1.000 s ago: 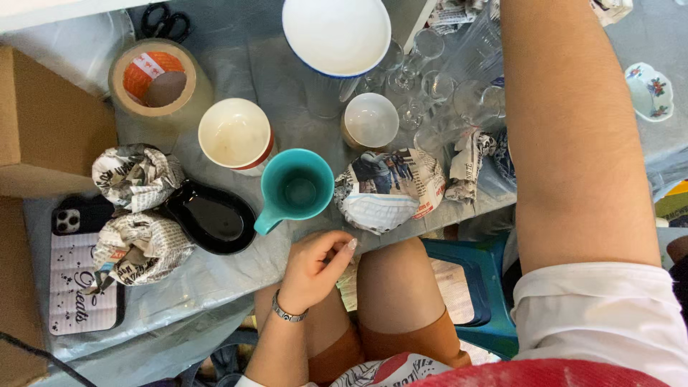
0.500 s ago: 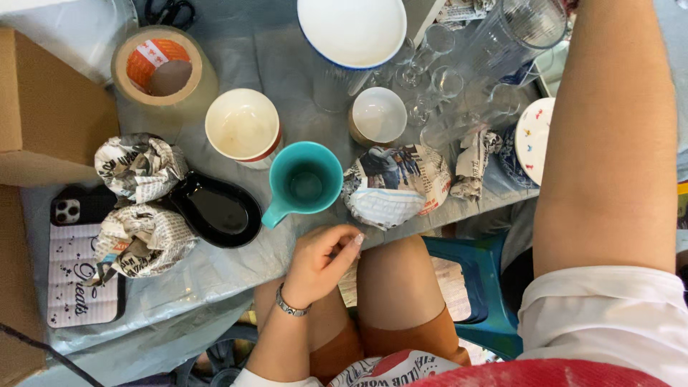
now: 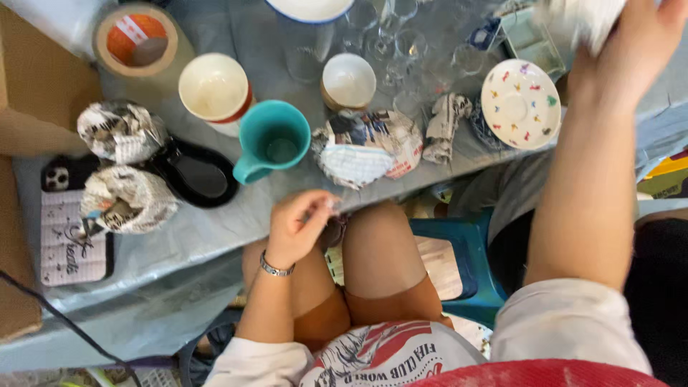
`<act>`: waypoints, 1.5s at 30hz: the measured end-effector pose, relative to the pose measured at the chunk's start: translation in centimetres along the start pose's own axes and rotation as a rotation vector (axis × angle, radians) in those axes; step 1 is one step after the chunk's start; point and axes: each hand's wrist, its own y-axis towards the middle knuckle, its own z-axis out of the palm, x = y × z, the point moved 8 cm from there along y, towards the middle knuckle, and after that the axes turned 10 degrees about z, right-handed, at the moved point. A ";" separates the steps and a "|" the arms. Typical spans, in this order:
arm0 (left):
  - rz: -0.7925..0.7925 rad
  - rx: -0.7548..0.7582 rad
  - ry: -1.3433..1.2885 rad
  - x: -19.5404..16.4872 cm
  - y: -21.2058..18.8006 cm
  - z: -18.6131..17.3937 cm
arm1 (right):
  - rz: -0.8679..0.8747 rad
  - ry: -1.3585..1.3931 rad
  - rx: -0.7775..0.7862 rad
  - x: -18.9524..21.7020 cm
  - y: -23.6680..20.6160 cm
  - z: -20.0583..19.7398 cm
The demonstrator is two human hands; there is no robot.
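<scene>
Up right, right hand (image 3: 631,50) newly visible

The grey-covered table (image 3: 215,236) (cluttered) holds a teal mug (image 3: 271,142) and newspaper-wrapped bundles (image 3: 365,147).

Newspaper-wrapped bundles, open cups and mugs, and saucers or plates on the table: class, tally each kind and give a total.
Newspaper-wrapped bundles: 4
Open cups and mugs: 3, cream, teal, small white
Saucers or plates: 2, patterned white, black
Total: 9
</scene>
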 end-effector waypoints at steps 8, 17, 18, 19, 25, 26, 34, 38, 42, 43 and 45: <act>-0.049 0.138 -0.224 -4.6 -3.6 6.9 | -0.113 0.497 0.727 -2.2 -26.6 -2.0; 0.148 0.022 0.062 -5.7 -5.1 6.9 | -0.041 0.413 1.134 -3.3 -34.2 -0.5; 0.144 0.053 0.018 -5.5 -5.5 6.9 | 0.167 0.499 1.136 -4.8 -34.6 0.0; 0.142 0.081 -0.028 -5.3 -5.9 6.7 | 0.374 0.580 1.131 -6.4 -35.1 0.3; -0.136 0.064 -0.022 -2.9 -7.7 3.8 | 0.973 1.041 0.846 -12.4 -33.4 0.2; -0.223 0.052 -0.004 -2.5 -8.0 3.4 | 0.950 1.057 0.801 -12.7 -32.5 -0.2; 0.301 -0.251 0.633 -9.7 -6.1 2.9 | 0.788 0.983 0.595 -13.5 -31.1 -2.3; 0.750 0.024 0.875 -12.5 -7.6 6.2 | 0.786 0.875 0.485 -14.9 -31.9 -3.2; 0.260 -0.003 0.306 -7.5 -7.9 3.5 | 0.718 0.930 0.466 -15.4 -31.3 -3.7; 0.167 -0.105 0.074 -6.3 -8.7 2.8 | 0.698 0.930 0.469 -15.3 -31.2 -3.7; 0.001 -0.366 -0.224 -3.4 -10.2 1.4 | 0.639 0.976 0.536 -14.7 -30.8 -3.7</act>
